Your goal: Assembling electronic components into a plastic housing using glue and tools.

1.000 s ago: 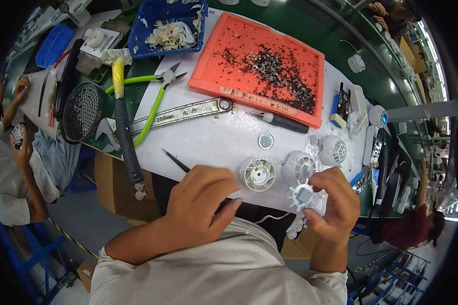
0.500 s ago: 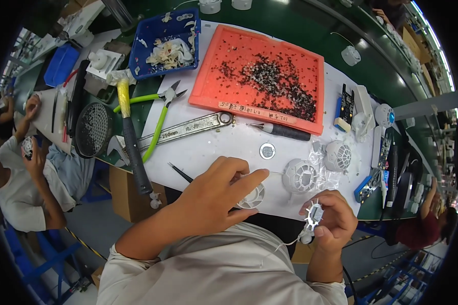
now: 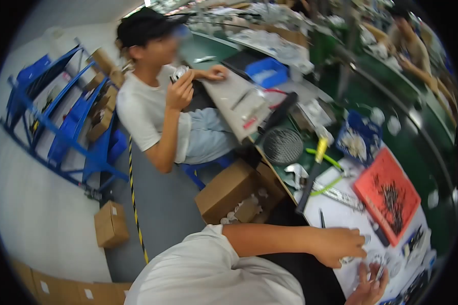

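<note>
My left hand (image 3: 340, 247) reaches in over the white paper at the lower right. Its fingers curl down around a white round plastic shell (image 3: 346, 260), mostly hidden under the hand. Beside it, my right hand (image 3: 369, 284) pinches a small white plastic part (image 3: 379, 272), blurred by motion. Tweezers (image 3: 322, 218) with a dark, slim body lie just beyond my left wrist. A red-orange tray (image 3: 364, 188) with many small dark pieces sits past both hands.
A hammer (image 3: 313, 178), an adjustable wrench (image 3: 341, 196) and green-handled cutters (image 3: 326, 189) lie nearby. Farther back stands a blue basket of scraps (image 3: 347, 147). At left, a co-worker (image 3: 155, 107) sits holding a small part. An open cardboard box (image 3: 224, 195) stands below the table edge.
The view has swung left, so the table and both hands now appear at the lower right. The co-worker, shelf and boxes have come into fuller view. Both hands remain close together.
</note>
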Demonstrator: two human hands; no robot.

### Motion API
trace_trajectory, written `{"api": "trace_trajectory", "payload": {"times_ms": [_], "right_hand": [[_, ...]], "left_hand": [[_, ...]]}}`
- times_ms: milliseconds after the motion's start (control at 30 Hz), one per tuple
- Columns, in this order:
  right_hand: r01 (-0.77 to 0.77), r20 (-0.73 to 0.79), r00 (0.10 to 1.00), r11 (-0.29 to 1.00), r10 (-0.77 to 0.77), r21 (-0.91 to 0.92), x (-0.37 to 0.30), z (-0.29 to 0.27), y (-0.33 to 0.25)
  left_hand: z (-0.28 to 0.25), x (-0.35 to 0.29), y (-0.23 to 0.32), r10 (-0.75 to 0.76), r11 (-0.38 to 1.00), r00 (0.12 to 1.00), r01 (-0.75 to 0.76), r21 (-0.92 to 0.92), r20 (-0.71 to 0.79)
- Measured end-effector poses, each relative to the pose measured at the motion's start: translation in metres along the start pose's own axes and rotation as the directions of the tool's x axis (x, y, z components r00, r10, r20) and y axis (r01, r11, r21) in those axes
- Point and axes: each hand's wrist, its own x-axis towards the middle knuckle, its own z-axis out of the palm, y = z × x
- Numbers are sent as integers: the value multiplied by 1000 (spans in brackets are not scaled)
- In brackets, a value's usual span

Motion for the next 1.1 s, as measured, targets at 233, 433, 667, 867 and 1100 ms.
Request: {"api": "trace_trajectory", "payload": {"times_ms": [233, 433, 667, 867, 1100], "right_hand": [[-10, 155, 988, 996, 24, -86, 18, 12, 14], [-14, 104, 994, 990, 28, -137, 2, 16, 8], [59, -3, 998, 997, -59, -58, 0, 21, 22], [11, 41, 999, 999, -9, -38, 1, 31, 23], [2, 37, 999, 994, 2, -112, -8, 25, 17]], "left_hand": [[-30, 18, 2, -165, 973, 937, 103, 207, 309], [-14, 19, -8, -162, 975, 973, 131, 181, 168], [-27, 6, 6, -315, 947, 949, 312, 76, 35], [-45, -23, 7, -322, 932, 943, 300, 202, 83], [-36, -22, 24, 5, 798, 950, 185, 574, -313]]}}
